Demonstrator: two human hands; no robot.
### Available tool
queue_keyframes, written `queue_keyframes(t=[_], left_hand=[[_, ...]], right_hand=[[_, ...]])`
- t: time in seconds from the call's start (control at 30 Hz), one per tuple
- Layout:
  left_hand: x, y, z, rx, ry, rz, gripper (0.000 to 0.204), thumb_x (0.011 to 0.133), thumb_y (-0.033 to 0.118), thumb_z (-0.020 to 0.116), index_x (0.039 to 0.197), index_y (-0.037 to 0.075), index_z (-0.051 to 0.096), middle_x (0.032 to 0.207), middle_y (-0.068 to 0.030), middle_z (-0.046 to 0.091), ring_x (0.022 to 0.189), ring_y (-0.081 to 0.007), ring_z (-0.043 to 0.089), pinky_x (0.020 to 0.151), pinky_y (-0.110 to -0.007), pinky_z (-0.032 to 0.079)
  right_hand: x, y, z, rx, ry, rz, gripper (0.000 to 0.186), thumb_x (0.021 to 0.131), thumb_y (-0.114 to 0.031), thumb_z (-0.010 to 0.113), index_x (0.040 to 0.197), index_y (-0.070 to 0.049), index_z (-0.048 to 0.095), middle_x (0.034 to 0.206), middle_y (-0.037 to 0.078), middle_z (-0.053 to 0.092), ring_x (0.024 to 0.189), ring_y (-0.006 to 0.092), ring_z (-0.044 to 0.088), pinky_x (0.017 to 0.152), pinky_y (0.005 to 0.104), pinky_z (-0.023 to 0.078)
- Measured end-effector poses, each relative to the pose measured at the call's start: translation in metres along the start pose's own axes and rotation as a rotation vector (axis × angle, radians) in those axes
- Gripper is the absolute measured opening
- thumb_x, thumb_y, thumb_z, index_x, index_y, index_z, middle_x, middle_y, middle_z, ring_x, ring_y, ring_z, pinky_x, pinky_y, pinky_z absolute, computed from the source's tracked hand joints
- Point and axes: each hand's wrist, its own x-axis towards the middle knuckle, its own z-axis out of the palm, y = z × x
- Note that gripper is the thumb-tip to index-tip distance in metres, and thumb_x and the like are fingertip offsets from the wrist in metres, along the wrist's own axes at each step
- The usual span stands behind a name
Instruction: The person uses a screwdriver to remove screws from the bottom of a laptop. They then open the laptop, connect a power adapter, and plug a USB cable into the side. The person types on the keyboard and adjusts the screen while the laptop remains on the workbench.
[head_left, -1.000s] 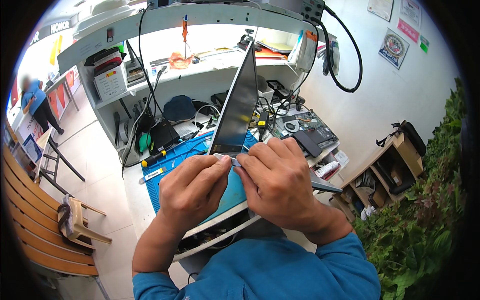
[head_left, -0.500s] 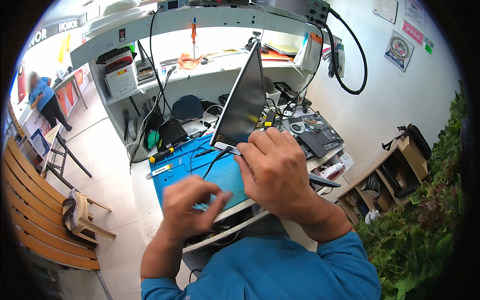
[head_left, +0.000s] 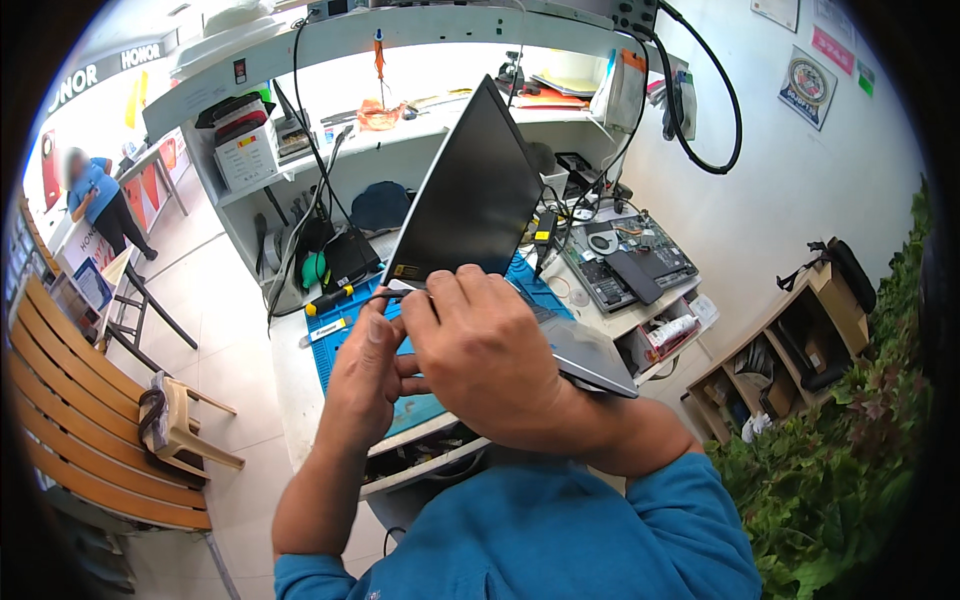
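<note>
An open silver laptop with a dark screen [head_left: 465, 185] is held tilted above the blue mat [head_left: 330, 355], its base [head_left: 590, 355] jutting out to the right. My right hand [head_left: 480, 360] grips it near the hinge corner, fingers curled over the edge and hiding much of that corner. Just left of it, my left hand [head_left: 365, 375] is closed round a black cable [head_left: 385, 295] at the same corner; where the cable's end meets the laptop is hard to see.
Right of the mat lies a disassembled laptop [head_left: 660, 255] with a black slab on it. A cluttered shelf [head_left: 230, 195] backs the bench. A wooden cubby [head_left: 780, 350] and greenery [head_left: 850, 480] are at right; chairs [head_left: 100, 410] and another person [head_left: 95, 200] at left.
The laptop has swung leftward, showing more of its screen and base. My left hand let go, moved down, then came back up to the corner, now with the black cable in it.
</note>
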Motion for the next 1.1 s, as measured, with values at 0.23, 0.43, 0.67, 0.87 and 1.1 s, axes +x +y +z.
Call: queue_keyframes(t=[0.23,0.43,0.67,0.87,1.1], left_hand=[[0.012,0.024,-0.004,-0.075,0.096,-0.061,0.053,0.12,0.048,0.048,0.141,0.001,0.061,0.125,-0.0089,0.071,0.114,-0.0181,0.072,0.1,-0.033,0.058],[0.018,0.029,-0.031,-0.214,-0.04,-0.149,0.045,0.119,0.043,0.052,0.136,0.003,0.066,0.117,-0.0088,0.073,0.107,-0.0167,0.074,0.093,-0.032,0.061],[0.022,0.033,-0.008,0.132,0.078,-0.04,0.042,0.113,0.037,0.068,0.136,0.001,0.062,0.11,-0.0046,0.073,0.097,-0.0068,0.069,0.078,-0.022,0.057],[0.024,0.041,0.003,0.336,0.095,-0.142,0.061,0.107,0.024,0.078,0.149,-0.006,0.045,0.109,-0.0168,0.078,0.089,-0.0284,0.083,0.075,-0.036,0.071],[0.026,0.038,-0.002,0.432,0.158,-0.113,0.061,0.106,0.029,0.079,0.145,-0.006,0.049,0.108,-0.02,0.079,0.084,-0.0256,0.083,0.065,-0.031,0.07]], right_hand=[[-0.002,-0.02,0.02,0.07,0.089,-0.026,0.015,0.085,-0.013,0.067,0.094,-0.002,0.064,0.094,0.015,0.063,0.084,0.029,0.062,0.074,0.0416,0.053],[-0.001,-0.021,0.011,0.19,0.038,-0.039,0.019,0.082,-0.012,0.069,0.096,-0.001,0.065,0.102,0.017,0.063,0.085,0.0307,0.06,0.076,0.0408,0.052],[-0.004,-0.02,0.003,0.271,0.018,-0.245,0.012,0.079,-0.016,0.071,0.078,-0.004,0.067,0.081,0.011,0.062,0.079,0.0289,0.06,0.072,0.0401,0.045],[-0.028,-0.036,0.033,0.389,-0.183,-0.449,0.018,0.08,-0.018,0.071,0.077,-0.001,0.074,0.078,0.013,0.069,0.08,0.0276,0.067,0.07,0.0403,0.052],[-0.05,-0.063,0.059,0.455,-0.538,-0.593,0.023,0.084,-0.018,0.074,0.088,0.003,0.081,0.079,0.014,0.072,0.079,0.0268,0.069,0.065,0.0403,0.055]])
